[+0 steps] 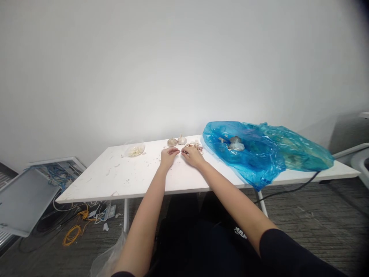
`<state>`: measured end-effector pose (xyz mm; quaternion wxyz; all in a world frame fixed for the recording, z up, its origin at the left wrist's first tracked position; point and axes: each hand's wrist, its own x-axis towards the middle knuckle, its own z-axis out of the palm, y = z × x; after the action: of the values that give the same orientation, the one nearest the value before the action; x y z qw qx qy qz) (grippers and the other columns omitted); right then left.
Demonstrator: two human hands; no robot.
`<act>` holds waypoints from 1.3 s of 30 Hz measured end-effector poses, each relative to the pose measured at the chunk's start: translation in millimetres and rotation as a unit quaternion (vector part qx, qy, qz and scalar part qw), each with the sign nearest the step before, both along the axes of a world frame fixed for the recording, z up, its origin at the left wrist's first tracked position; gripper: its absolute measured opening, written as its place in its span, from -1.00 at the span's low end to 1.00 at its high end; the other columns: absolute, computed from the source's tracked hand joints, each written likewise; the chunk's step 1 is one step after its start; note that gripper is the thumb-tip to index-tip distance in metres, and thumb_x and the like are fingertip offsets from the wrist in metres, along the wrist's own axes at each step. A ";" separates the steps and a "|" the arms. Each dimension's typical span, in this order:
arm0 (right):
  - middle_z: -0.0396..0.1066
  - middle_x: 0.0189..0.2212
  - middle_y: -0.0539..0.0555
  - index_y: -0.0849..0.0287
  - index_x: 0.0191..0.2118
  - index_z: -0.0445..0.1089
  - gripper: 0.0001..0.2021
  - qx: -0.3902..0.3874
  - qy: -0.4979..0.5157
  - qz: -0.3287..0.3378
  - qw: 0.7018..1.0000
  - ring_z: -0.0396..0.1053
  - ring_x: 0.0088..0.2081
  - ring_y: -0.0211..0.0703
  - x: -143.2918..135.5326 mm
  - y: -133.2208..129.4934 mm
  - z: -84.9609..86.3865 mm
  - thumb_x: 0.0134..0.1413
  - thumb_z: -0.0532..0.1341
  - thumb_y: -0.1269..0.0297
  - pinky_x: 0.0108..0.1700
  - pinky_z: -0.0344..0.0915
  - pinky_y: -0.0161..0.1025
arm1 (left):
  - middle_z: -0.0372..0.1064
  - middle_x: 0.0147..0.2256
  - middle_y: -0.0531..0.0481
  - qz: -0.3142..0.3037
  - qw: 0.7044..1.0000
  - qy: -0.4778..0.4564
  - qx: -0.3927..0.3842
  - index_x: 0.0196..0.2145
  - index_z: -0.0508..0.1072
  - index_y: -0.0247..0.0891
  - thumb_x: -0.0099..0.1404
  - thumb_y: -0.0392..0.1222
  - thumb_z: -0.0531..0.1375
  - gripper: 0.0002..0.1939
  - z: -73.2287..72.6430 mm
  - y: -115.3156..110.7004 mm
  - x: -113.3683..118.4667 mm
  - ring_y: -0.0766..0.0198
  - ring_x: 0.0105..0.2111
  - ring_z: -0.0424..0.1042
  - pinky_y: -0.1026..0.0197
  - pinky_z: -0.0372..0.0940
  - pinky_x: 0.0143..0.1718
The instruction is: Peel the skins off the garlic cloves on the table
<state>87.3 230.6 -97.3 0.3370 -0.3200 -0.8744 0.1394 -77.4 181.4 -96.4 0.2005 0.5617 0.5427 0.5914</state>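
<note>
My left hand (167, 157) and my right hand (193, 156) meet fingertip to fingertip low over the white table (138, 181). Both are closed in a pinch around a small reddish garlic clove (180, 151), mostly covered by the fingers. Just behind my right hand lies a loose pile of unpeeled garlic cloves (196, 146). Two whole garlic bulbs, one browner (172, 142) and one paler (182, 139), sit beyond my hands near the wall. Farther left, a clear bowl (126, 153) holds peeled cloves (135, 151).
An open blue plastic bag (248, 165) with garlic bulbs (236, 144) inside spreads over the table's right part, beside a greenish bag (305, 150). Skin scraps dot the tabletop. Cables (72, 234) and a grey panel (25, 200) are at the lower left.
</note>
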 end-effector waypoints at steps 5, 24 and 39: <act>0.46 -0.12 0.12 0.13 -0.10 0.46 -0.76 0.012 0.001 -0.007 1.000 0.33 -0.04 -0.11 1.2 1.2 0.4 0.26 0.08 0.26 0.04 0.18 -0.19 | 0.53 -0.35 -0.07 0.011 1.000 0.008 0.006 -0.41 0.55 -0.27 0.01 -0.22 0.33 -0.87 0.5 -0.7 -0.4 0.19 -0.30 0.51 0.08 0.38 -0.11; 0.42 -0.04 0.09 0.08 -0.06 0.48 -0.73 0.022 -0.078 -0.049 0.996 0.30 0.01 -0.11 4.0 -9.2 9.4 0.29 0.07 0.21 -0.06 0.18 -0.25 | 0.54 -0.35 -0.06 0.024 0.993 0.110 0.023 -0.40 0.57 -0.25 0.07 -0.28 0.30 -0.92 -5.3 0.4 -5.4 0.21 -0.33 0.52 0.11 0.42 -0.17; 0.45 -0.09 0.06 0.09 -0.12 0.49 -0.73 0.018 -0.094 -0.057 0.994 0.32 -0.07 -0.14 4.9 -12.1 10.9 0.28 0.05 0.26 -0.13 0.15 -0.28 | 0.55 -0.36 -0.04 0.008 0.983 0.182 0.016 -0.39 0.56 -0.25 0.11 -0.31 0.28 -0.93 -5.1 2.8 -7.0 0.22 -0.31 0.51 0.13 0.40 -0.17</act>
<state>92.2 218.5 -86.5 0.2667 -0.3745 -0.8850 0.0733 -84.5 184.2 -101.4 0.0851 0.6587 0.5650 0.4896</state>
